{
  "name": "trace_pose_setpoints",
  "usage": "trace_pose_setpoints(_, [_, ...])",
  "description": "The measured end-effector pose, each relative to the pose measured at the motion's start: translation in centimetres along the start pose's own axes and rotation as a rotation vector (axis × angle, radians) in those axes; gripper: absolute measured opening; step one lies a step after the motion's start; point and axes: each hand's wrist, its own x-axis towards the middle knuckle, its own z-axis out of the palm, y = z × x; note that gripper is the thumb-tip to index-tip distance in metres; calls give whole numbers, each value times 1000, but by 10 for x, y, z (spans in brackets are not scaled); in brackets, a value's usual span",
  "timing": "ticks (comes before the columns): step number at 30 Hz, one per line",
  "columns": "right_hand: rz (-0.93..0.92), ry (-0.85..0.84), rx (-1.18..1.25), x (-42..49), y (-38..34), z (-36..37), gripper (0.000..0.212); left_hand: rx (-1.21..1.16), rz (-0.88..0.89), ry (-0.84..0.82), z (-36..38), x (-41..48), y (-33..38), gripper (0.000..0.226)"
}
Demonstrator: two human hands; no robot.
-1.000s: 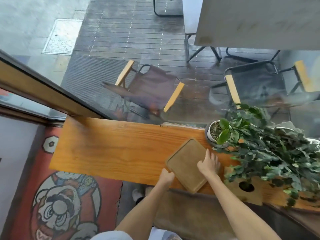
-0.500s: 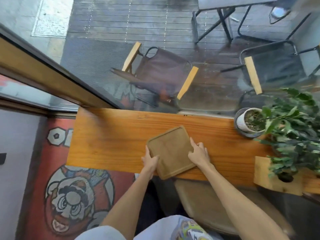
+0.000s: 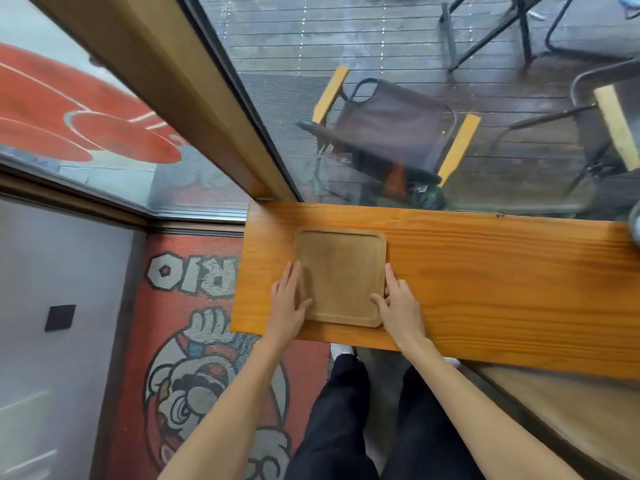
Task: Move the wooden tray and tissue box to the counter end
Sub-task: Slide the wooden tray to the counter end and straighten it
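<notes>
Wooden tray (image 3: pixel 341 277) now at counter (image 3: pixel 485 271) end

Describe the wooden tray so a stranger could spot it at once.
Find the long orange counter by the window. Near its left end lies the wooden tray, between the left hand and right hand. It is a paler, duller square with rounded corners and a raised rim.

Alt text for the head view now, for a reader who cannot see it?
Seen from above, a person's left hand and right hand lie with straight fingers against opposite sides of a wooden tray near the end of a wooden counter. A folding chair stands outside.
</notes>
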Motion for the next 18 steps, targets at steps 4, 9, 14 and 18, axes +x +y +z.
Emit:
trace_pose_setpoints(4, [-249,132,-217,-10,10,25,77,218,183,-65,-5,-3,-40,102])
trace_pose_setpoints(9, [-400,125,-440,-12,38,42,90,423,311,-11,2,-3,-72,102])
trace_pose_setpoints(14, [-481,179,-461,-1,45,40,91,538,350,60,4,-3,-78,96])
trace_pose_setpoints(18, [-525,227,-431,8,49,39,89,539,410,85,3,4,-73,87])
